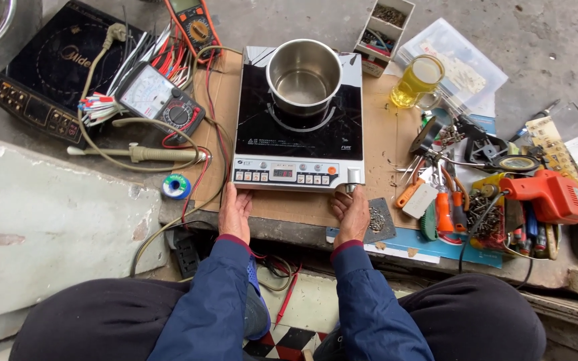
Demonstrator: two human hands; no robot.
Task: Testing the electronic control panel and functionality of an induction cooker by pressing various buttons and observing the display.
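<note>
Fingers of both hands lie loosely extended, gripping nothing. Left hand (235, 212) and right hand (352, 215) rest on cardboard (382, 140) at the cooker's (299, 127) front edge, frame centre. Steel pot (304, 77) stands on the cooker; multimeter (160, 99) upper left, orange drill (551, 194) right.

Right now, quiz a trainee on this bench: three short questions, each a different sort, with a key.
1. True or false: the steel pot stands on the induction cooker.
2. Which hand touches the cooker's knob: A left hand, B right hand?
3. Fill in: the glass mug holds a ____ liquid.

Key: 1 true; 2 B; 3 yellow.
</note>
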